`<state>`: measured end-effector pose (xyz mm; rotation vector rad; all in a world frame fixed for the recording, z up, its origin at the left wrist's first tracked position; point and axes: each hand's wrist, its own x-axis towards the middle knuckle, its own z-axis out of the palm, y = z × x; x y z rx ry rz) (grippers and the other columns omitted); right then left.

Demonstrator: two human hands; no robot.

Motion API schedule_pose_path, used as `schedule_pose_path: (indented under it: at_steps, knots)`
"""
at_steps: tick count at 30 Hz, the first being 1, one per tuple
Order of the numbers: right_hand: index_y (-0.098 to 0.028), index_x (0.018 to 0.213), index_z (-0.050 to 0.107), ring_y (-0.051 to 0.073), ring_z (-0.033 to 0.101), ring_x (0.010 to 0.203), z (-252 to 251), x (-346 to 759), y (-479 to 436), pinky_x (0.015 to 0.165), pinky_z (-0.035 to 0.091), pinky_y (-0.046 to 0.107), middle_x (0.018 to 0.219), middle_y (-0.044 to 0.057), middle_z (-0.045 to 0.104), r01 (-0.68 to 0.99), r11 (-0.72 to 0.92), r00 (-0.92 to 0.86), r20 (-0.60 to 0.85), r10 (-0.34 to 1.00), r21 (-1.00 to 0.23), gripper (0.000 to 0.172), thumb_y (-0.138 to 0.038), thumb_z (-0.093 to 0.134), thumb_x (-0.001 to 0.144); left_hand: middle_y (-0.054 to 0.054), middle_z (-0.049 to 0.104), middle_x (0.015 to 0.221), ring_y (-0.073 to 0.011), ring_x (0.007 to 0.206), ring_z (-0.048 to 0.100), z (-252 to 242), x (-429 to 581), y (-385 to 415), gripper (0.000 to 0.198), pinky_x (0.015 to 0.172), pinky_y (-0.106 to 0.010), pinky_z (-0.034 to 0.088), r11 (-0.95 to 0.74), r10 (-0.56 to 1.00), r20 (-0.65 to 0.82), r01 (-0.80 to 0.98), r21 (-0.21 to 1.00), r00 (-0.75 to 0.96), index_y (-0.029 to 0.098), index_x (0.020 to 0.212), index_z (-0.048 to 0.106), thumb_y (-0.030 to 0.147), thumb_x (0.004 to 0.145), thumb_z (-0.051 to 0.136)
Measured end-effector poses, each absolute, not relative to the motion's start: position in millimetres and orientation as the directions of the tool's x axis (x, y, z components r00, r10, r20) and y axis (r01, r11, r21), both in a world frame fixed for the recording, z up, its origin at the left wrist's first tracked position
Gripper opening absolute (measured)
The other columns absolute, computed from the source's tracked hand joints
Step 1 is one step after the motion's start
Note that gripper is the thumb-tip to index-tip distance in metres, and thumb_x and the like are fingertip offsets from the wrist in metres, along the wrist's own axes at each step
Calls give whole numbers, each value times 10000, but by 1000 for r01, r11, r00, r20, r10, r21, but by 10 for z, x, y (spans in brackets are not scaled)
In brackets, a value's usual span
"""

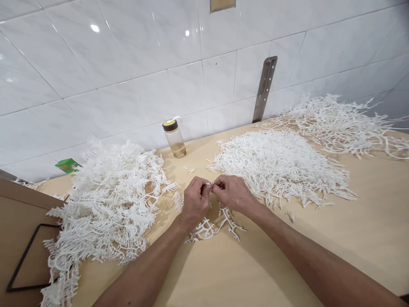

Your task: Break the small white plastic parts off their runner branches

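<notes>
Forearms (pixel 140 273) flank open near tabletop (pixel 204 281), far side meeting tiled wall (pixel 128 51); left hand (pixel 195 198) and right hand (pixel 232 192) pinch a white piece (pixel 208 183) between white heaps (pixel 281 164).

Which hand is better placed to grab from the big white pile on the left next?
Probably the left hand: it's nearer the left pile. The right hand is farther from it, close to the right pile.

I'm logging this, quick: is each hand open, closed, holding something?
Left hand: closed, pinching a small white piece.
Right hand: closed, at the same piece; its exact grip is hidden.
</notes>
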<state>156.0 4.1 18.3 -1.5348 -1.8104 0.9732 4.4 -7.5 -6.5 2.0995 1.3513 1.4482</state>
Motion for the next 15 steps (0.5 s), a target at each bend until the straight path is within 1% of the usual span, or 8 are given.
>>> schedule_pose_path:
  at_steps: [2,3,5,6,8,10,12,15]
  knots:
    - [-203,743,620,156,645,461,157,1553,66,468,455,227,509,-23,649,497,23,-193,-85,978,-867,85,-206,545,780,-12,583,724,-129,658,531,-48,43,-90,122,618,-245,421,-614,725,680,552,564,111,181,803,606,212,911,560]
    - [-202,737,605,154,642,444,143,1556,79,456,457,223,506,-24,649,475,4,-179,-92,980,-880,76,-187,540,773,-16,585,728,-129,660,529,-32,44,-98,123,620,-245,421,-634,701,705,547,546,110,181,805,607,210,914,556]
    - [-199,712,568,150,636,422,129,1578,101,438,456,218,508,-19,647,478,-10,-97,-64,993,-878,69,-158,542,760,-19,590,731,-127,654,521,3,50,-109,129,620,-245,420,-634,700,710,525,568,76,181,806,614,235,913,566]
    - [-199,704,555,150,634,417,135,1599,108,432,453,218,520,-14,649,493,-5,-42,-29,999,-870,70,-153,550,757,-15,589,722,-123,641,513,17,52,-110,135,614,-244,416,-608,728,684,502,615,44,181,807,620,260,909,580]
    - [-199,722,551,150,637,421,172,1662,116,426,452,221,573,-2,665,494,16,59,51,997,-869,53,-166,570,760,7,569,674,-108,588,482,29,54,-97,166,579,-234,398,-506,822,568,412,758,-36,180,809,631,323,891,615]
    - [-198,771,566,152,647,442,231,1751,124,450,470,233,628,5,678,461,69,133,146,980,-885,19,-203,584,776,35,528,608,-86,518,425,19,47,-62,233,524,-220,360,-367,909,406,279,887,-96,174,787,641,391,872,637]
    - [-197,806,572,160,651,470,286,1865,145,509,498,259,628,4,664,469,140,213,266,940,-872,50,-238,593,789,52,487,549,-66,461,362,-5,33,-14,309,475,-213,315,-258,953,279,167,952,-116,164,747,654,454,856,645]
    - [-193,841,572,187,652,539,321,2058,208,616,519,319,619,7,636,587,198,311,445,840,-785,92,-268,604,799,66,445,483,-50,407,310,-35,13,51,369,424,-207,268,-169,979,175,64,984,-104,156,713,673,507,826,666]
